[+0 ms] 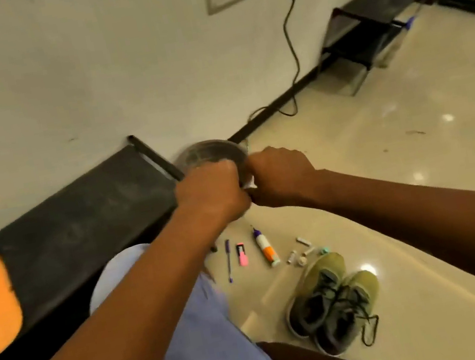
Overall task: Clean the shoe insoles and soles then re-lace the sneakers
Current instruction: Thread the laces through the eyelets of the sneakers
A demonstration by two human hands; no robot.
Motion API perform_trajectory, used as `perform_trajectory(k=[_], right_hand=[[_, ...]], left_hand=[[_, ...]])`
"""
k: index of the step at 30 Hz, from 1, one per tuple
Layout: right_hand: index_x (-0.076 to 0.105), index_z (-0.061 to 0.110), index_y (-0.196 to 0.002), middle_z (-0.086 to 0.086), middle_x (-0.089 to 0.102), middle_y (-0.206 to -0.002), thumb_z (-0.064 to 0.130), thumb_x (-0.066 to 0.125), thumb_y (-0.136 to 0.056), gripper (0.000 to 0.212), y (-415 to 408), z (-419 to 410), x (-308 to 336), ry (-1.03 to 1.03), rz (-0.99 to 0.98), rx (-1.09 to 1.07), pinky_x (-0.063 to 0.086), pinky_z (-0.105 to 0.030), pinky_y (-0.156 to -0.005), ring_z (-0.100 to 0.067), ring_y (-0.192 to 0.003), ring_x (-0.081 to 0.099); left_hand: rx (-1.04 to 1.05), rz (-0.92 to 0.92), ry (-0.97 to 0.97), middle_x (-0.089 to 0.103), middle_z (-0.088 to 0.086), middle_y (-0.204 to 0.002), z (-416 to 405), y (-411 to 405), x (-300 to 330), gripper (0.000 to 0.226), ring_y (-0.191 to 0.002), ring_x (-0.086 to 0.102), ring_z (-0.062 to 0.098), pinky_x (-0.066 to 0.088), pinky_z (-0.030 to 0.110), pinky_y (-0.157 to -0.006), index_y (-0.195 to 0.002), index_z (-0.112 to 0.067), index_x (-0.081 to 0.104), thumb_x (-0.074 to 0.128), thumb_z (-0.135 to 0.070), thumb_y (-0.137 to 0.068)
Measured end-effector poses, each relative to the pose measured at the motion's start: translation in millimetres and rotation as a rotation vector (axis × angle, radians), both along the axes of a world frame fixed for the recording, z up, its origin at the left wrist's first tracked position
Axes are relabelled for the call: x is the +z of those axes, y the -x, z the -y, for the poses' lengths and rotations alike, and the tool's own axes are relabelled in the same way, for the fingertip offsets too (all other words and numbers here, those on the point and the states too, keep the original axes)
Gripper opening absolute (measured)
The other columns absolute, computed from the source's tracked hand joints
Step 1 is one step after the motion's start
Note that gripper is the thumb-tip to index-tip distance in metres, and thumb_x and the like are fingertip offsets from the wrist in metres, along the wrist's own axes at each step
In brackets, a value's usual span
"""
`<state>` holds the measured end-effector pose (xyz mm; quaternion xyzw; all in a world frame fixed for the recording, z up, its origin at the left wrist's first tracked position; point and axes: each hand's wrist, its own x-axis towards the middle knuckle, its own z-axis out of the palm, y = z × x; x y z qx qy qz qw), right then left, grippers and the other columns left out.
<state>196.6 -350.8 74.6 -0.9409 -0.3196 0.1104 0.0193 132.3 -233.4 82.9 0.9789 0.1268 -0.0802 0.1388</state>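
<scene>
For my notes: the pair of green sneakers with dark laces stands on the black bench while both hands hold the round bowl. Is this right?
Not quite: the head view shows the green sneakers on the cream floor, not on the black bench. Both hands do hold the round bowl.

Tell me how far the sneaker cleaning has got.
Nothing on the shoes looks done: both sneakers sit side by side on the floor, laces in and loose, insoles not visibly out. In hand: the left hand and right hand work at a round container by the bench; what they grip is blurred. Left: insoles, soles, re-lacing.
</scene>
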Motion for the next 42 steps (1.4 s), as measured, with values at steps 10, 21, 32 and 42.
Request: perform_trajectory(k=[10, 21, 32, 42], right_hand=[[0.063, 0.021, -0.110, -0.002, 0.067, -0.108, 0.036, 0.064, -0.088, 0.027, 51.6, 187.7, -169.3, 0.138, -0.453, -0.538, 0.049, -0.032, -0.072, -0.024, -0.097, 0.067], [0.056, 0.019, -0.122, -0.007, 0.066, -0.119, 0.030, 0.060, -0.090, 0.034, 135.7, 202.4, -307.9, 0.038, -0.787, -0.858, 0.049, -0.035, -0.074, -0.033, -0.107, 0.066], [0.042, 0.011, -0.142, -0.015, 0.060, -0.136, 0.024, 0.066, -0.090, 0.058, 146.5, 178.9, -363.6, -0.159, -0.948, -1.237, 0.053, -0.039, -0.093, -0.036, -0.121, 0.061], [0.052, 0.017, -0.132, -0.012, 0.065, -0.124, 0.026, 0.060, -0.093, 0.041, 143.7, 184.8, -378.3, -0.093, -0.892, -1.203, 0.056, -0.036, -0.084, -0.033, -0.111, 0.063]], left_hand=[[-0.527, -0.437, -0.027, 0.063, 0.008, -0.122, 180.0, -24.1, -159.1, 0.027, -0.112, 0.062, 0.028, 0.048, 0.038, -0.085, -0.120, -0.019, 0.062, 0.059, -0.027, -0.094], [-0.655, -0.880, 0.081, 0.044, 0.009, -0.150, 189.1, 52.7, -326.3, 0.069, -0.126, 0.053, 0.036, 0.049, 0.045, -0.101, -0.156, -0.026, 0.027, 0.056, -0.018, -0.094], [-0.614, -1.029, 0.120, 0.015, 0.011, -0.166, 190.4, 53.4, -367.0, 0.087, -0.147, 0.024, 0.041, 0.033, 0.050, -0.118, -0.162, -0.023, 0.002, 0.057, -0.016, -0.094], [-0.702, -0.895, 0.038, 0.048, 0.016, -0.142, 197.1, 52.2, -372.4, 0.060, -0.123, 0.052, 0.036, 0.047, 0.041, -0.100, -0.148, -0.010, 0.037, 0.059, -0.013, -0.092]])
